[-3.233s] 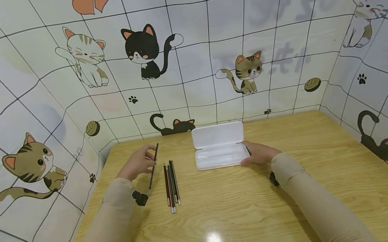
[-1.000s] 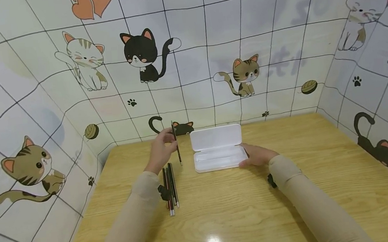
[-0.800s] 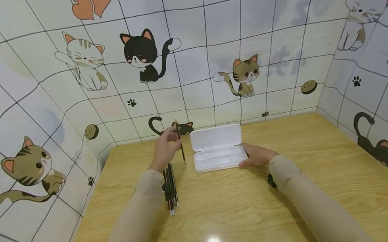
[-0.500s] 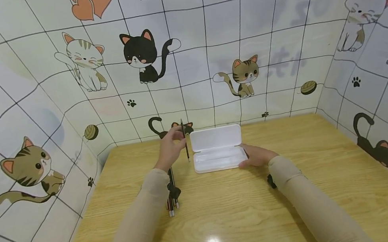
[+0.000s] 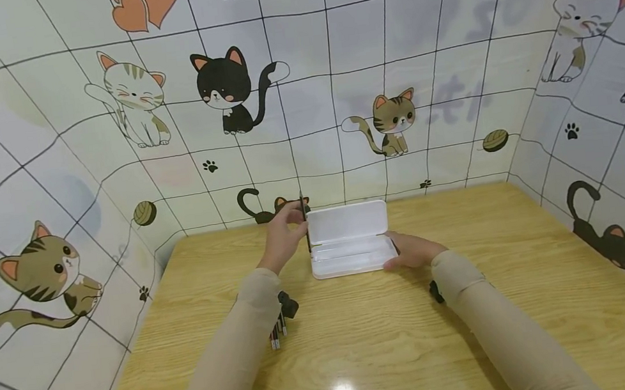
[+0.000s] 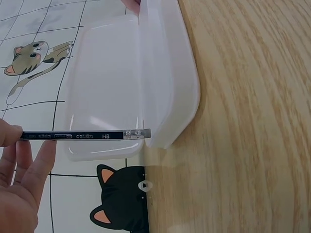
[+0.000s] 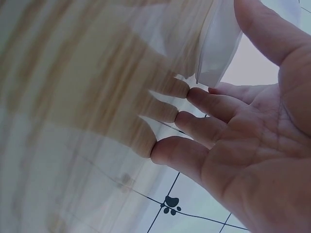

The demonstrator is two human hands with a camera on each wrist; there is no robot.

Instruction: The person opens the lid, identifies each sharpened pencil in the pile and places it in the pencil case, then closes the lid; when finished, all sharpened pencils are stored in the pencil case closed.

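My left hand (image 5: 283,240) pinches a dark pencil (image 6: 87,135) between thumb and fingers. Marked HB, the pencil has a metal ferrule and a grey eraser at its lower end. It stands nearly upright at the left end of a white pencil case (image 5: 355,265), whose lid is tipped back. In the left wrist view the eraser end overlaps the case's hinge corner. My right hand (image 5: 416,250) holds the case's right end, thumb at the front corner. From the right wrist, the thumb (image 7: 265,34) lies along the case wall and several fingertips rest on the tabletop.
Several pencils (image 5: 275,338) lie on the wooden table (image 5: 399,346), partly hidden under the left forearm and its wrist camera (image 5: 288,305). Behind the table's far edge rises a wall covering (image 5: 314,105) printed with cats and grid lines.
My left hand picked the pencil up beside the others, turned it nearly upright and carried it right to the case's left end. My right hand stays at the case's right end.
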